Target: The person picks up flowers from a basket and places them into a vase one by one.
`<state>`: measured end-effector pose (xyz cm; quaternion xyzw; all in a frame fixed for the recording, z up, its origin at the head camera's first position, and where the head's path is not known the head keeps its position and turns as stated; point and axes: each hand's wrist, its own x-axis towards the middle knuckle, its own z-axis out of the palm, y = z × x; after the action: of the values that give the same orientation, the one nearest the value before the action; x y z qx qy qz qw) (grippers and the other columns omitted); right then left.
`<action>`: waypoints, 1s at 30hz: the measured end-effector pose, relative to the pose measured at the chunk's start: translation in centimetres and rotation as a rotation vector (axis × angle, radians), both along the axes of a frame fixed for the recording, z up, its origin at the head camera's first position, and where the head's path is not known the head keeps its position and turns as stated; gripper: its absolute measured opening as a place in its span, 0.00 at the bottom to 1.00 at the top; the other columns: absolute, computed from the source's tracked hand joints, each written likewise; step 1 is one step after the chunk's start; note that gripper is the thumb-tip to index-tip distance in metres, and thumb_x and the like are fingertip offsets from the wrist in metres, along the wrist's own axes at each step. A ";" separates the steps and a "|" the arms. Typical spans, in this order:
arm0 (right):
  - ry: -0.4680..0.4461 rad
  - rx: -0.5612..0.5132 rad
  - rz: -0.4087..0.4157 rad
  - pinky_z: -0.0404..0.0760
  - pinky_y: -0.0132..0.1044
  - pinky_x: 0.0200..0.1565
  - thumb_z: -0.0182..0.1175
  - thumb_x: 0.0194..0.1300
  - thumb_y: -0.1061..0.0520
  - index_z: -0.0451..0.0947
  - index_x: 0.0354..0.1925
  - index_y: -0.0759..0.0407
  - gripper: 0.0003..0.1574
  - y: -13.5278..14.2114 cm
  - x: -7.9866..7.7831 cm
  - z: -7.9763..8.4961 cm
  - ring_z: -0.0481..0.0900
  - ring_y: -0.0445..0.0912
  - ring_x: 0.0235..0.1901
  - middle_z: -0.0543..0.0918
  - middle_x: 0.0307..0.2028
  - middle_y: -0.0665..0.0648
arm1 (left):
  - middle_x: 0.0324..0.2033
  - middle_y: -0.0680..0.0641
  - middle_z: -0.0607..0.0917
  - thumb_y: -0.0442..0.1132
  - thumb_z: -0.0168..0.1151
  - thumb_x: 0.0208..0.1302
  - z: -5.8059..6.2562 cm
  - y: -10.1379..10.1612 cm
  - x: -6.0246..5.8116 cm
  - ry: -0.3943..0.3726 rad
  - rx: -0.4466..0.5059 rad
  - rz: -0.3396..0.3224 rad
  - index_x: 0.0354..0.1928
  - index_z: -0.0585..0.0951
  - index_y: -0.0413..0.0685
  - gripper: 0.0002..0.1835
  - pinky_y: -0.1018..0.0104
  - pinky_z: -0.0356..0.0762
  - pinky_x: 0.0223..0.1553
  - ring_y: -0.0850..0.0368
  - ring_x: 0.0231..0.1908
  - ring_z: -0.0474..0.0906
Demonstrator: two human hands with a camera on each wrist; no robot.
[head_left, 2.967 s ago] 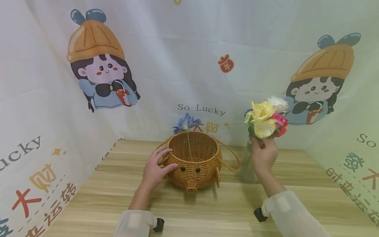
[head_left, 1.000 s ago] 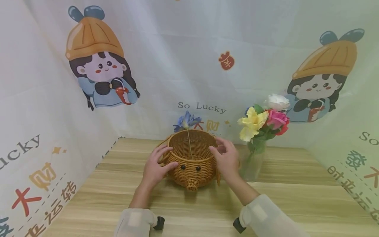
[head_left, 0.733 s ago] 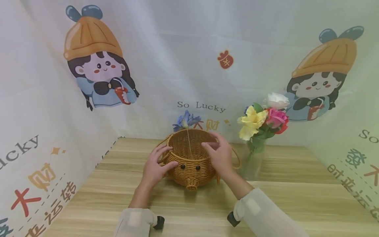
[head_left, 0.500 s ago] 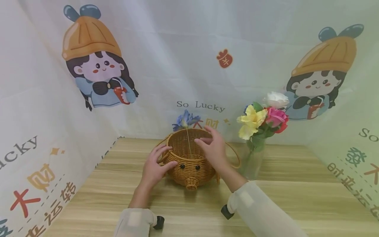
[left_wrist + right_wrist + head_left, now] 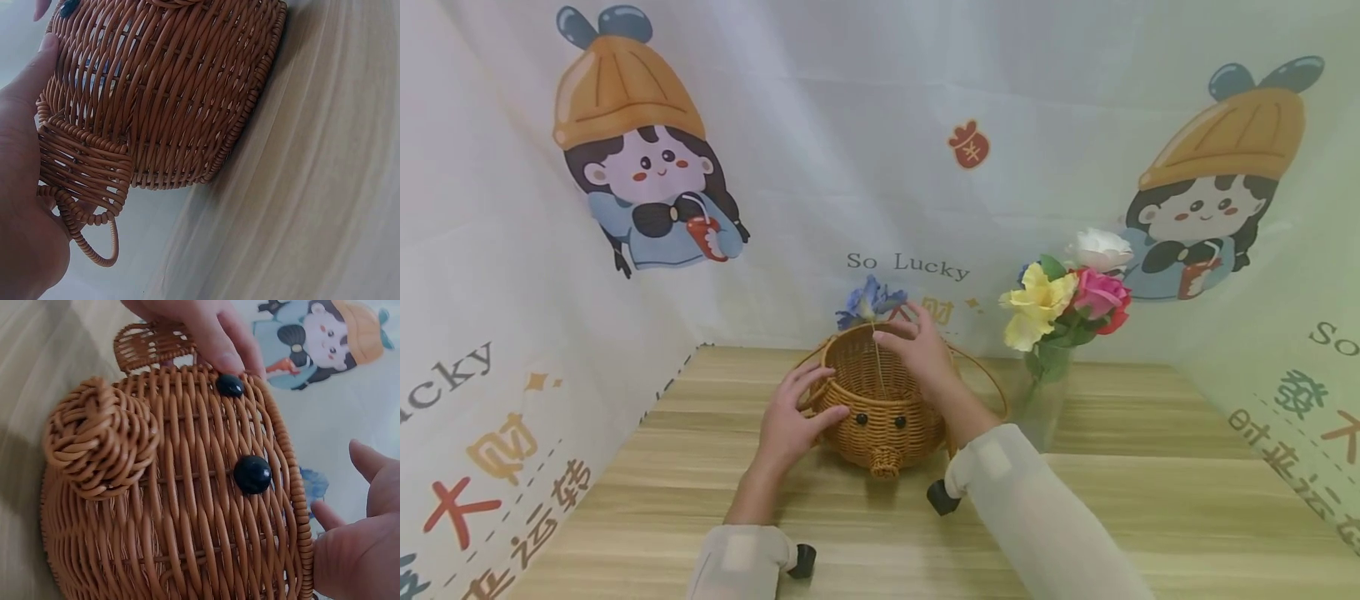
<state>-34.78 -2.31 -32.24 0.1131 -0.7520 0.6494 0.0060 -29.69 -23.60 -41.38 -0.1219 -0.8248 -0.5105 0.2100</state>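
Observation:
A brown wicker basket (image 5: 883, 437) with black button eyes and a woven snout stands on the table. My left hand (image 5: 788, 421) grips its left side, thumb on the front and fingers at the rim; the left wrist view shows this hand (image 5: 25, 187) beside a woven ear flap. A blue artificial flower (image 5: 870, 302) leans in the basket, its thin stem running down inside. Over the basket's right rim, my right hand (image 5: 925, 350) reaches toward that stem with thumb and fingers apart. The right wrist view shows this hand (image 5: 362, 537) spread, the blue flower (image 5: 314, 483) behind it.
A clear vase (image 5: 1041, 408) stands right of the basket with yellow, white, pink and red artificial flowers (image 5: 1101, 296). The basket's loop handle (image 5: 988, 375) sticks out towards it. A printed cloth (image 5: 820, 150) encloses the wooden table (image 5: 1105, 508) at the back and sides.
My right hand has left the flowers in the vase and moved left over the basket to beside the blue flower's stem. My left hand has stayed on the basket.

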 end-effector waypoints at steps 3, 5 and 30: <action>-0.059 -0.048 0.044 0.67 0.64 0.75 0.66 0.73 0.52 0.45 0.85 0.50 0.55 0.0 -0.4 0.1 0.68 0.60 0.75 0.73 0.74 0.61 | 0.74 0.42 0.71 0.42 0.80 0.59 0.0 0.0 -0.1 0.007 -0.019 0.005 0.66 0.81 0.46 0.32 0.42 0.78 0.67 0.37 0.76 0.64; -0.086 -0.067 0.067 0.65 0.66 0.75 0.66 0.73 0.53 0.44 0.85 0.50 0.55 0.0 -0.6 0.0 0.68 0.61 0.75 0.71 0.75 0.63 | 0.74 0.42 0.71 0.43 0.80 0.59 0.0 0.1 -0.1 0.013 -0.040 0.017 0.65 0.81 0.47 0.32 0.42 0.78 0.67 0.37 0.76 0.64; -0.293 0.180 0.231 0.57 0.66 0.79 0.64 0.74 0.46 0.36 0.86 0.53 0.60 -0.6 -1.5 -0.8 0.63 0.68 0.76 0.44 0.85 0.63 | 0.75 0.42 0.70 0.45 0.80 0.59 0.0 0.0 0.1 0.007 -0.069 0.039 0.66 0.81 0.51 0.32 0.40 0.77 0.68 0.36 0.77 0.62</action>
<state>-36.28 -2.95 -33.01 0.1030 -0.7818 0.5855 -0.1879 -29.58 -23.57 -41.35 -0.1149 -0.8433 -0.4773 0.2186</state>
